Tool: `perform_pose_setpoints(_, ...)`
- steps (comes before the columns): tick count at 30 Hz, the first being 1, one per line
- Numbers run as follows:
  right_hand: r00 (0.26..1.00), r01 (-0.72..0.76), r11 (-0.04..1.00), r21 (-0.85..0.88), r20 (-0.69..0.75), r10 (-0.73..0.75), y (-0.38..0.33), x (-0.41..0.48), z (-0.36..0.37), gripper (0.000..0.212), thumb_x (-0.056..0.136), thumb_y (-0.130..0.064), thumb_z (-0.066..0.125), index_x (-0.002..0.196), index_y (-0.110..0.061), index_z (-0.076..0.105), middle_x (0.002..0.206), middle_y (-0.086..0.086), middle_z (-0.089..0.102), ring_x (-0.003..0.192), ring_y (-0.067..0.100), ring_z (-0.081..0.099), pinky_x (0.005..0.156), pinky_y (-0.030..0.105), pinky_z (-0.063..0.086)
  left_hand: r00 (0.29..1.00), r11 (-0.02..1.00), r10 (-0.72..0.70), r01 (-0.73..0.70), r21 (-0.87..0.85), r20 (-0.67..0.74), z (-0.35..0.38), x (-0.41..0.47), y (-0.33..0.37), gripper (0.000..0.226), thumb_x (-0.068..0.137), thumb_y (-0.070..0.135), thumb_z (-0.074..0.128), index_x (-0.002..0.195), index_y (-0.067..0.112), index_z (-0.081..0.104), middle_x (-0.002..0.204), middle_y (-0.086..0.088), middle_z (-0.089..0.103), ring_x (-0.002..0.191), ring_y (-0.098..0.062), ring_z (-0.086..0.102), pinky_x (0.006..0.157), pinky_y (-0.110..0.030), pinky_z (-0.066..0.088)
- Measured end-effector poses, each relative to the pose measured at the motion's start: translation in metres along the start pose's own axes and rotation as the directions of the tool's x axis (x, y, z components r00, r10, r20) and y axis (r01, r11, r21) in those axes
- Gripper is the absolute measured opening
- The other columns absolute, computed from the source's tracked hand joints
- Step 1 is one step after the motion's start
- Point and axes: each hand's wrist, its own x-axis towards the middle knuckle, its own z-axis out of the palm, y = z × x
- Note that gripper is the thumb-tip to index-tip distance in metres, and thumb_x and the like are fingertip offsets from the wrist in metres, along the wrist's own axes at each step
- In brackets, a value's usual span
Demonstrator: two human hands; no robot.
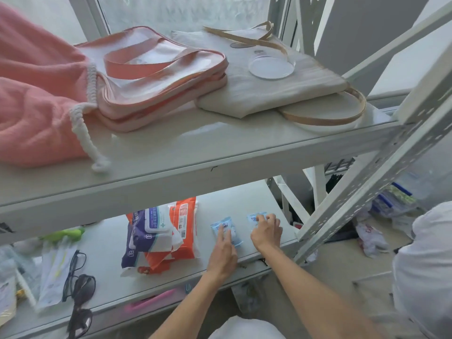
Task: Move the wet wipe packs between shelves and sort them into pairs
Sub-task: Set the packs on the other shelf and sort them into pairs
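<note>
On the lower shelf [244, 196] lie two small light-blue wet wipe packs side by side. My left hand [223, 253] rests with fingers on the left small pack [223, 225]. My right hand [266, 232] covers most of the right small pack [253, 218], fingers curled over it. To their left lie two large wet wipe packs, a purple-and-white one [144, 236] lying over an orange one [186, 226].
The upper shelf [186, 148] holds a pink drawstring bag [36, 99], a pink-trimmed tote [151, 77] and a cream tote [269, 94] with a clear lid. Glasses [73, 272], sunglasses [80, 302] and pouches lie at the lower shelf's left. A slanted metal post [381, 172] stands to the right.
</note>
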Motion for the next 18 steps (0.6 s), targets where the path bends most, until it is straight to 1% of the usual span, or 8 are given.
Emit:
perform_pose_setpoints(1,1.0,-0.014,1.0,-0.009,-0.018,0.014,0.008,-0.003,0.002,0.041,0.097,-0.025,0.057,0.138,-0.024,0.058,0.137,0.012,0.048,0.124,0.032,0.047,0.103,0.042,0.044,0.992,0.997,-0.031,0.021,-0.076,-0.125,0.001,0.0,0.001,0.049,0.104,0.003,0.041,0.154,0.003,0.042,0.168,-0.014,0.025,0.149,-0.035,0.04,0.115,-0.036,0.044)
perform_pose_setpoints(2,1.0,-0.012,1.0,-0.009,-0.022,0.012,0.015,-0.005,0.005,0.042,0.099,-0.031,0.057,0.142,-0.027,0.056,0.139,0.013,0.047,0.125,0.032,0.047,0.104,0.043,0.043,0.976,0.994,-0.05,0.029,-0.103,-0.21,0.002,0.001,0.002,0.045,0.102,0.001,0.044,0.146,0.005,0.052,0.162,-0.012,0.035,0.142,-0.033,0.048,0.109,-0.035,0.05)
perform_pose_setpoints(4,1.0,0.013,1.0,-0.01,-0.017,-0.013,0.025,-0.007,0.009,0.046,0.103,-0.037,0.054,0.148,-0.03,0.051,0.144,0.013,0.046,0.126,0.032,0.047,0.105,0.044,0.043,0.969,0.997,-0.048,0.031,-0.073,-0.243,0.007,0.004,0.004,0.038,0.101,0.003,0.048,0.135,0.008,0.062,0.153,-0.011,0.043,0.135,-0.03,0.053,0.103,-0.034,0.054)
perform_pose_setpoints(6,0.999,0.032,0.999,-0.001,-0.013,-0.032,0.029,-0.007,0.012,0.049,0.105,-0.036,0.053,0.153,-0.029,0.047,0.149,0.012,0.044,0.129,0.032,0.046,0.105,0.044,0.043,0.983,0.997,-0.031,0.018,-0.076,-0.18,0.01,0.007,0.007,0.036,0.1,0.003,0.046,0.131,0.009,0.063,0.151,-0.011,0.042,0.136,-0.03,0.052,0.106,-0.032,0.053)
perform_pose_setpoints(10,0.996,0.089,0.996,0.024,-0.009,-0.089,0.031,-0.003,0.01,0.054,0.103,-0.019,0.057,0.155,-0.016,0.045,0.159,0.014,0.038,0.136,0.033,0.043,0.109,0.044,0.042,0.995,0.996,0.077,-0.079,-0.049,-0.058,0.016,0.011,0.019,0.042,0.097,-0.002,0.047,0.135,0.009,0.06,0.156,-0.005,0.039,0.143,-0.027,0.043,0.11,-0.028,0.046)
perform_pose_setpoints(14,0.994,0.106,0.994,-0.015,-0.039,-0.106,0.04,0.004,0.002,0.052,0.104,-0.011,0.052,0.156,-0.014,0.044,0.163,0.012,0.038,0.144,0.032,0.041,0.111,0.042,0.041,0.993,0.993,0.118,-0.117,-0.017,0.025,0.025,0.019,0.027,0.056,0.09,-0.002,0.05,0.144,0.012,0.053,0.16,-0.006,0.034,0.144,-0.032,0.042,0.117,-0.036,0.043)
perform_pose_setpoints(16,0.993,0.09,0.996,0.002,-0.076,-0.089,0.047,0.008,-0.001,0.049,0.102,-0.011,0.057,0.15,-0.013,0.052,0.158,0.013,0.045,0.142,0.032,0.044,0.109,0.043,0.043,0.997,0.997,0.075,-0.075,0.004,0.004,0.027,0.022,0.025,0.063,0.09,0.0,0.052,0.151,0.016,0.046,0.164,-0.012,0.02,0.147,-0.034,0.038,0.119,-0.037,0.042)
perform_pose_setpoints(18,0.992,0.045,0.997,0.057,-0.122,-0.037,0.053,0.011,-0.002,0.037,0.097,-0.014,0.066,0.134,-0.011,0.064,0.139,0.013,0.057,0.128,0.032,0.053,0.1,0.043,0.048,0.999,0.999,0.036,-0.037,0.02,0.032,0.027,0.022,0.022,0.066,0.093,0.003,0.05,0.155,0.021,0.039,0.168,-0.013,0.006,0.151,-0.034,0.033,0.118,-0.036,0.042)
